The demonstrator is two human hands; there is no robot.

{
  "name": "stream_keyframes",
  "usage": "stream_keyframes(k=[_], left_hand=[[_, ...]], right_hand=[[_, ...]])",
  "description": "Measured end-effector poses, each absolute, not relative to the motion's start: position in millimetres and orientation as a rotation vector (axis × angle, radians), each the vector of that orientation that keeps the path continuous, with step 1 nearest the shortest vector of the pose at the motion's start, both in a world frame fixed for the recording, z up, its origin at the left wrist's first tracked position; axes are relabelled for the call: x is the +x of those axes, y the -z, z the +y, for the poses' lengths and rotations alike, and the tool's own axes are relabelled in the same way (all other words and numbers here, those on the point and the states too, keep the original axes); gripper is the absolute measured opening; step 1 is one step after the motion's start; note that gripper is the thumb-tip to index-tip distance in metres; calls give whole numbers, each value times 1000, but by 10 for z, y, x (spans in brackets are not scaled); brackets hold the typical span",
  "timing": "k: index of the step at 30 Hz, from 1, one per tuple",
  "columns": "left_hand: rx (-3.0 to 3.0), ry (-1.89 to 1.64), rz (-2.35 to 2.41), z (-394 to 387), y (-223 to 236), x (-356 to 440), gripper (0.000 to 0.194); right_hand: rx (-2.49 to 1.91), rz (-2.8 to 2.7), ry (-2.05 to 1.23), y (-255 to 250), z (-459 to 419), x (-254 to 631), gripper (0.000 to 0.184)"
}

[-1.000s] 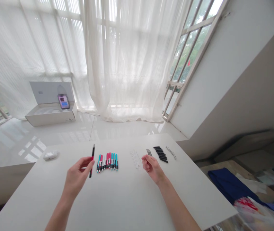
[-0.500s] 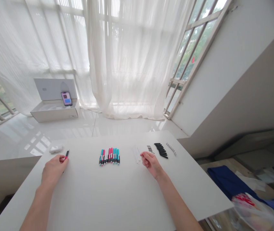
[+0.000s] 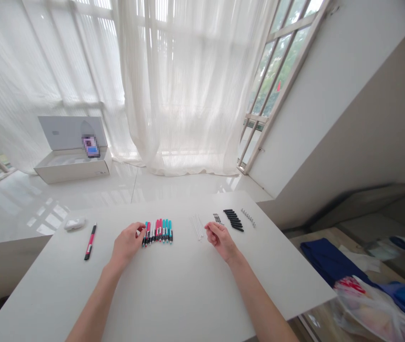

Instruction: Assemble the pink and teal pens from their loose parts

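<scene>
My left hand (image 3: 128,243) is at the left end of a row of short pen barrels (image 3: 161,230) in teal, pink and white with black clips. Its thumb and fingertips pinch the leftmost teal barrel (image 3: 144,233), which still lies in the row. My right hand (image 3: 221,240) hovers with curled fingers just right of thin white refills (image 3: 195,227); whatever is between its fingertips is too small to make out. A pink and black pen (image 3: 90,242) lies whole on the left of the table.
Right of the refills lie small springs (image 3: 217,218), black pen grips (image 3: 233,220) and grey tips (image 3: 248,217). A white earphone case (image 3: 75,223) sits at the table's (image 3: 174,294) left. On the sill stands an open white box (image 3: 74,169) with a phone (image 3: 91,146).
My left hand has let go of the pink pen, leaving it on the table, and moved right to the barrel row. The right hand stays curled beside the refills. The view has shifted slightly.
</scene>
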State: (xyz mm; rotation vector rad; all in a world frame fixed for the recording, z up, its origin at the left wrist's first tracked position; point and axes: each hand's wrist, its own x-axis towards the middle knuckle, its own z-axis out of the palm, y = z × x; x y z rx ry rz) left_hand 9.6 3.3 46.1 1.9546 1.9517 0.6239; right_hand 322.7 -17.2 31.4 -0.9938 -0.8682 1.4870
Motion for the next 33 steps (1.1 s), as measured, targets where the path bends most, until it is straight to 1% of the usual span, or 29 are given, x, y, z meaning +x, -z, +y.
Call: stream_keyframes(k=[4, 8, 11, 14, 17, 21, 27, 30, 33], left_hand=[[1942, -609, 1964, 33, -398, 102, 21], [1991, -618, 1977, 6, -365, 82, 22], [2048, -603, 2006, -12, -359, 54, 26], [2070, -594, 2065, -16, -348, 19, 25], [2076, -590, 2124, -8, -317, -6, 21], [2046, -692, 2163, 2, -254, -23, 21], [2009, -909, 2194, -1, -183, -52, 22], [2008, -1113, 2110, 14, -218, -48, 25], [1973, -1372, 1872, 15, -324, 55, 29]], right_hand=[[-1100, -873, -1297, -273, -142, 3231, 36], [-1349, -1083, -843, -200, -118, 3236, 33], [-1444, -1265, -535, -131, -112, 3288, 28], [-1597, -1456, -358, -78, -119, 3320, 23], [-1832, -1659, -215, -78, -128, 3268, 23], [-2073, -1816, -124, -132, -114, 3150, 27], [-2167, -1838, -79, -142, -91, 3139, 27], [-2153, -1803, -95, -127, -125, 3190, 25], [-2082, -1719, -145, -123, -163, 3248, 23]])
